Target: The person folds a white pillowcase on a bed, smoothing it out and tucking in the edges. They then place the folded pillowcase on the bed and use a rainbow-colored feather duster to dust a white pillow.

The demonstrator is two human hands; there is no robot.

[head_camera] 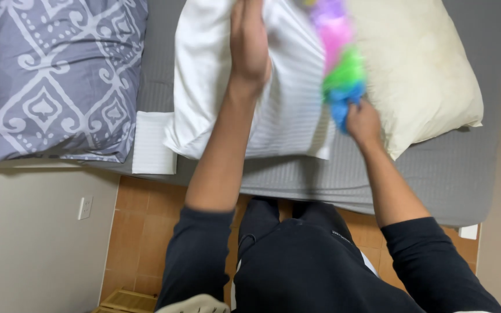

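My left hand [249,43] lies flat, fingers together, on a white striped pillowcase [297,110] spread over the bed. My right hand [362,122] grips the blue handle of a fluffy duster [337,52] with pink, purple and green tufts, blurred as it passes over the pillowcase. A bare cream pillow [418,64] lies to the right, partly under the duster.
A grey fitted sheet [436,179] covers the mattress. A grey-purple patterned pillow [65,75] lies at the left, next to a folded white cloth [153,145]. Orange floor tiles [146,226] and a wall with a socket [85,207] are below.
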